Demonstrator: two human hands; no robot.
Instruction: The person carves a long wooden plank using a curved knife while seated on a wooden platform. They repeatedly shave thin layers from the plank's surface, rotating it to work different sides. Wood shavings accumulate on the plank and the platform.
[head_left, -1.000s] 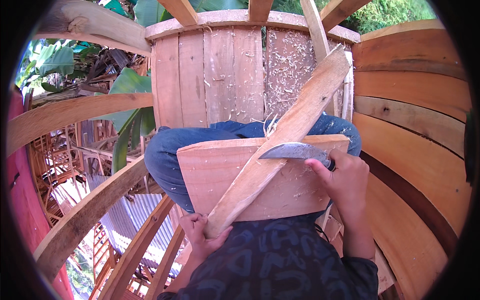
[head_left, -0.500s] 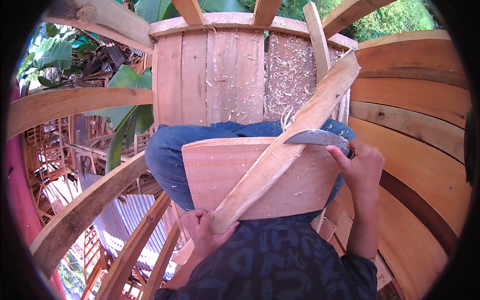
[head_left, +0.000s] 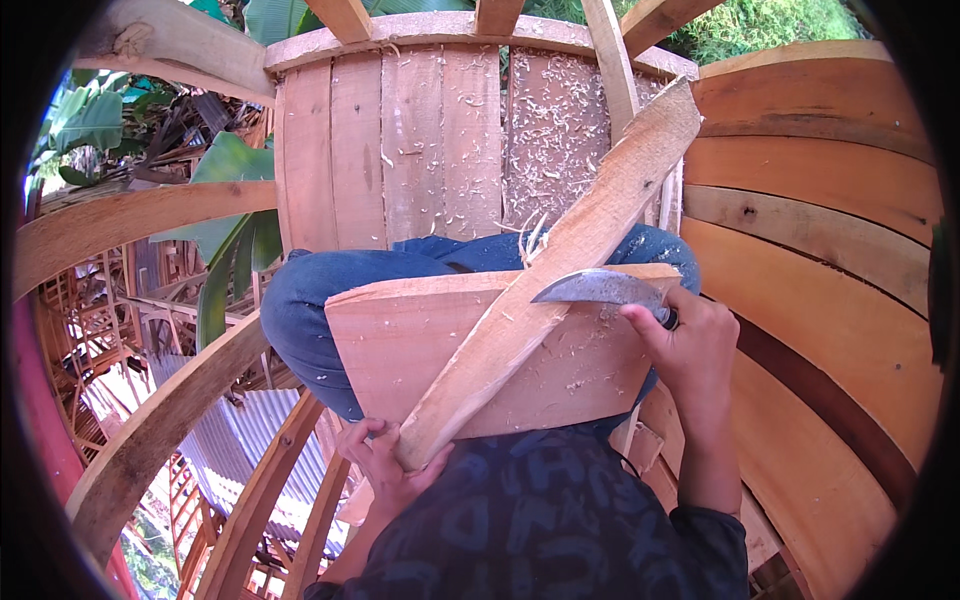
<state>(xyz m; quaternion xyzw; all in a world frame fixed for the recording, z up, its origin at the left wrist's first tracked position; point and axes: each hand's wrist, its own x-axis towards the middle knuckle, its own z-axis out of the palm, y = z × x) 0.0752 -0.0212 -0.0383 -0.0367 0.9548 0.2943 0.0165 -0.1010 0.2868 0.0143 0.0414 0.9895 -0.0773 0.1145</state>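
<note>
A long piece of wood (head_left: 530,295) slants across my lap, its far end up to the right. My left hand (head_left: 385,462) grips its near end, close to my body. In my right hand (head_left: 692,335) is a knife with a curved blade (head_left: 595,288), its dark handle mostly hidden in the fist. The blade lies across the wood's right edge, near mid-length, and curled shavings (head_left: 535,240) cling to the opposite edge. Under the wood, a wide flat board (head_left: 480,360) rests over my crossed legs in blue jeans (head_left: 310,300).
Wood shavings litter the plank floor (head_left: 410,150) ahead, bounded by a raised rim beam (head_left: 400,32). A narrow upright slat (head_left: 612,70) stands behind the wood's far end. Orange-brown planks (head_left: 820,290) wall the right side. Curved ribs (head_left: 160,425) and corrugated sheets (head_left: 245,440) lie to the left.
The whole view has shifted slightly, so most things sit a little further left. My hands keep their grips, and the blade remains at about the same part of the wood.
</note>
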